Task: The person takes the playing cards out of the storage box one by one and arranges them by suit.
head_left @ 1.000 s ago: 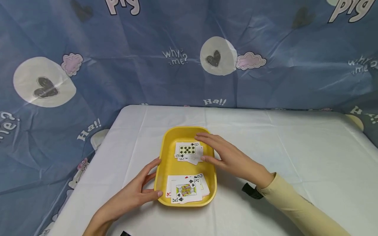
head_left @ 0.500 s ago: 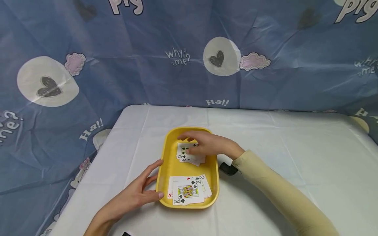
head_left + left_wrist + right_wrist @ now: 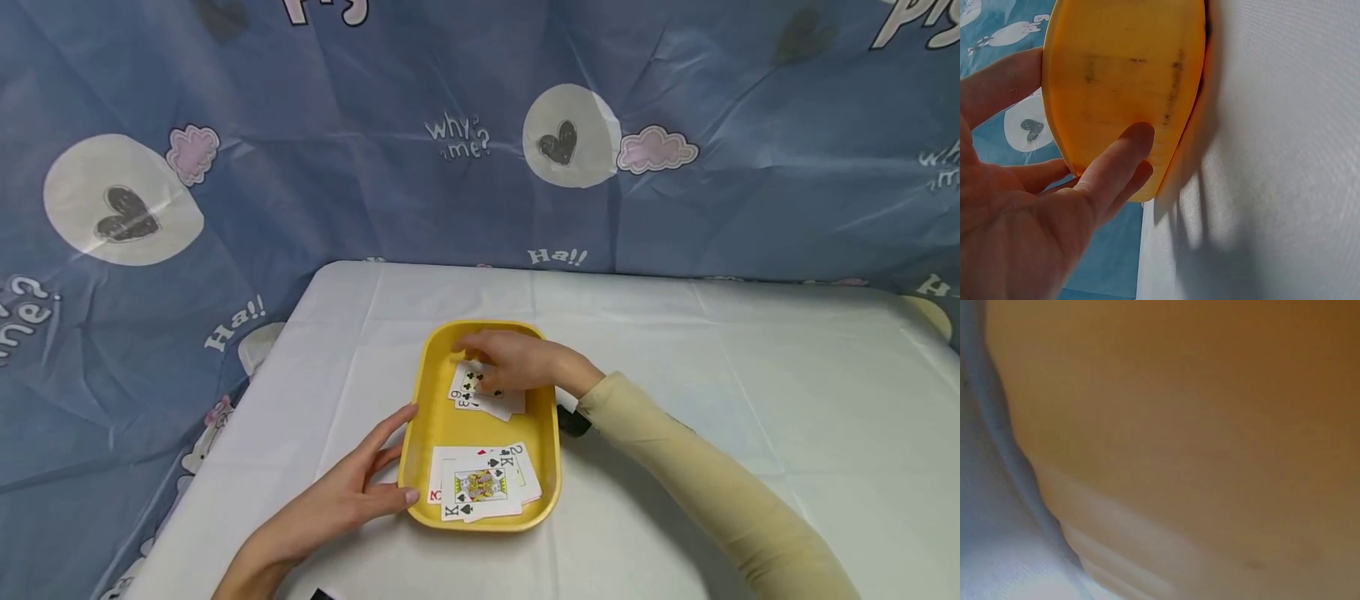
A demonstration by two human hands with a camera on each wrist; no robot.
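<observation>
A yellow tray (image 3: pixel 423 433) holds two small piles of playing cards. My right hand (image 3: pixel 517 362) reaches over its right rim, fingers bent at the far pile and thumb on the face of the top clubs card (image 3: pixel 468 385), which it pinches. White cards (image 3: pixel 498 406) fan out beneath. Nearer me lies a pile topped by the king of spades (image 3: pixel 480 487). My left hand (image 3: pixel 341 504) steadies the tray from the left, thumb and fingers spread along its side. The left wrist view shows its straight fingers (image 3: pixel 1119 156) against the outer wall. A blurred close surface fills most of the right wrist view.
The tray stands on a white cloth-covered table (image 3: pixel 660 400). A blue patterned curtain (image 3: pixel 375 167) hangs behind and to the left. The black wrist device (image 3: pixel 573 421) sits under my right wrist, beside the tray's right rim.
My right hand has moved left from the tray's right edge onto the far pile, and its fingers have closed at the top card. That card has turned slightly. My left hand stays at the tray.
</observation>
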